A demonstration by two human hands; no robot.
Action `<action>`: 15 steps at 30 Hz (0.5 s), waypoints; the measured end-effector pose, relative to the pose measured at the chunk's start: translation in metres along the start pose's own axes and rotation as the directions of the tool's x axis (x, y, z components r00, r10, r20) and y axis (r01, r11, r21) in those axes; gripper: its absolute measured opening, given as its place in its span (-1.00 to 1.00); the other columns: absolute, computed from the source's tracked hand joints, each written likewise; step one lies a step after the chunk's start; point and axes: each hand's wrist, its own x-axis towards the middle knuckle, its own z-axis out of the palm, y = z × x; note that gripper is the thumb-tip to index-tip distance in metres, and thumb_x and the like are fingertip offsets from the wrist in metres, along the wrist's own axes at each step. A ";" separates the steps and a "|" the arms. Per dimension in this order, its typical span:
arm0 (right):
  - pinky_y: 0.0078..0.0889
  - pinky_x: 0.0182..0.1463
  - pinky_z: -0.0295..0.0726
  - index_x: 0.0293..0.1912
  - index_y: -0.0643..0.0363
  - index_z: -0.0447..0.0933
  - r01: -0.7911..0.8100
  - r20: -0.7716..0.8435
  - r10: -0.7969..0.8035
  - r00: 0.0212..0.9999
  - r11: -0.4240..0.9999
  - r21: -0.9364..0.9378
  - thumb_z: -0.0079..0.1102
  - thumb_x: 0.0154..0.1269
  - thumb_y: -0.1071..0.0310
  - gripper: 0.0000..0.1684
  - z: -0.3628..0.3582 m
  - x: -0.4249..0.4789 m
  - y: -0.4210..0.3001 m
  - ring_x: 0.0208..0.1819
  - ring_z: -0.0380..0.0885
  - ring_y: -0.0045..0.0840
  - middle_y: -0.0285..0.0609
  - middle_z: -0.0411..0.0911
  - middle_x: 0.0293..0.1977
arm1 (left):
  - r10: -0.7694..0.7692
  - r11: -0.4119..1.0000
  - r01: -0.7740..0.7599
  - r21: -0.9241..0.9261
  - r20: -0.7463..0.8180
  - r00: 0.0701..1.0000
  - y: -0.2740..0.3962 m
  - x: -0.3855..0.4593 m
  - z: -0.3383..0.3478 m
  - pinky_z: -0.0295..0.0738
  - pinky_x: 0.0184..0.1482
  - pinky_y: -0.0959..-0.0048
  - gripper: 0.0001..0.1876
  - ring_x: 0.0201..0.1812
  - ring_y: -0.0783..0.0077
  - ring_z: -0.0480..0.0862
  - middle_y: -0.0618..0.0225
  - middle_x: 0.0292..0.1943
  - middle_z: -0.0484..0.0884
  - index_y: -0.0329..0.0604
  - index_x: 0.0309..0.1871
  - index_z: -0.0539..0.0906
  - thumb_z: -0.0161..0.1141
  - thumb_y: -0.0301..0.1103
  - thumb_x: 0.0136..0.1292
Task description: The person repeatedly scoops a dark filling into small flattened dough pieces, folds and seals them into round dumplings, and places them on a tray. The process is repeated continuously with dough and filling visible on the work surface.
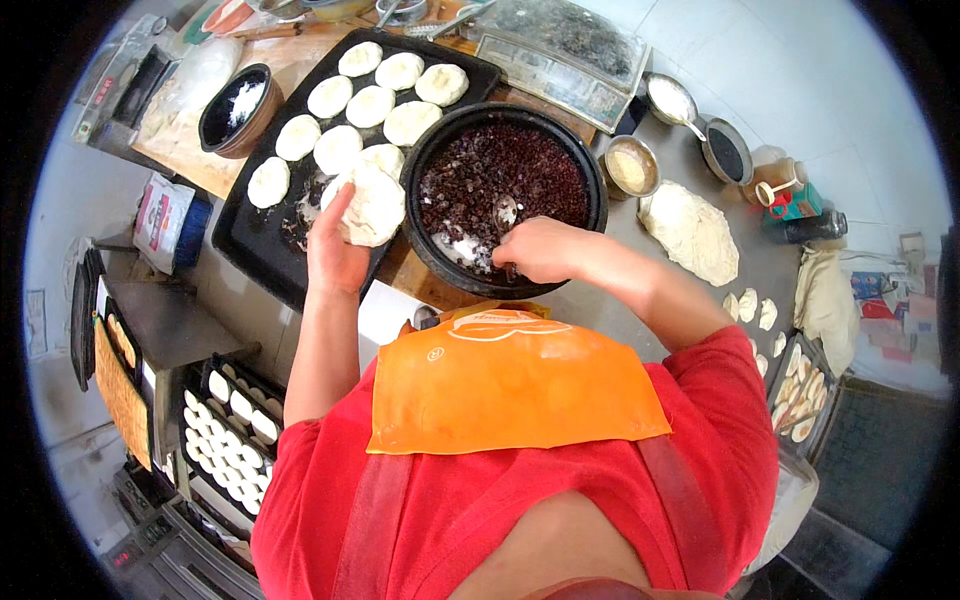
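Observation:
On my left hand point(337, 251) lies a flattened round of pale dough point(367, 204), with the thumb over its edge, above the near part of a black baking tray point(255, 236). Several round dough cakes point(371, 106) sit on that tray. My right hand point(536, 251) grips a metal spoon point(505, 213) over a wide black bowl point(600, 187). Dark reddish, crumbly filling point(517, 161) fills this bowl, and a white patch point(459, 246) shows at its near left. The fingertips of the right hand are partly hidden.
A brown bowl point(276, 105) stands left of the tray. A metal bowl of pale grains point(634, 166), a large dough slab point(690, 232) and small dough pieces point(748, 306) lie to the right. Behind the black bowl is a glass-like panel point(551, 79). Racked trays of dough point(225, 457) stand lower left.

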 end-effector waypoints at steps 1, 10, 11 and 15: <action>-0.15 -0.15 0.61 -0.23 0.16 0.64 0.060 -0.040 -0.065 0.997 0.993 -0.100 0.11 0.10 0.42 -0.78 -0.006 0.004 -0.003 -0.19 0.62 -0.16 -0.04 0.63 -0.32 | -0.043 0.998 0.044 -0.052 0.021 0.999 -0.003 0.000 -0.003 0.42 0.28 0.24 -0.58 0.20 0.25 0.58 0.17 0.17 0.59 -0.38 0.24 0.46 0.15 -0.38 0.37; -0.05 -0.17 0.60 -0.34 0.16 0.61 -0.446 -0.404 0.411 0.817 0.895 0.010 0.13 0.23 0.29 -0.83 -0.050 0.009 0.067 -0.27 0.62 -0.06 0.02 0.62 -0.41 | -0.191 0.967 0.192 -0.167 0.022 0.981 -0.044 0.008 -0.013 0.42 0.27 0.17 -0.61 0.17 0.21 0.59 0.24 0.16 0.60 -0.29 0.22 0.49 0.08 -0.30 0.40; -0.06 -0.18 0.60 -0.33 0.14 0.63 -0.479 -0.402 0.453 0.796 0.877 0.042 0.13 0.23 0.31 -0.84 -0.054 0.009 0.068 -0.27 0.62 -0.05 0.01 0.62 -0.41 | -0.175 0.972 0.173 -0.157 0.002 0.985 -0.045 0.009 -0.015 0.42 0.27 0.16 -0.60 0.16 0.21 0.59 0.24 0.15 0.61 -0.28 0.22 0.48 0.08 -0.29 0.40; -0.18 -0.23 0.61 -0.36 0.22 0.58 -0.118 -0.882 0.111 0.458 0.991 0.064 0.20 0.22 0.41 -0.91 -0.034 0.028 0.076 -0.32 0.62 -0.11 -0.04 0.64 -0.36 | -0.173 0.980 0.172 -0.102 -0.004 0.985 -0.052 0.011 -0.014 0.44 0.25 0.16 -0.59 0.14 0.20 0.61 0.24 0.12 0.62 -0.24 0.24 0.46 0.07 -0.25 0.40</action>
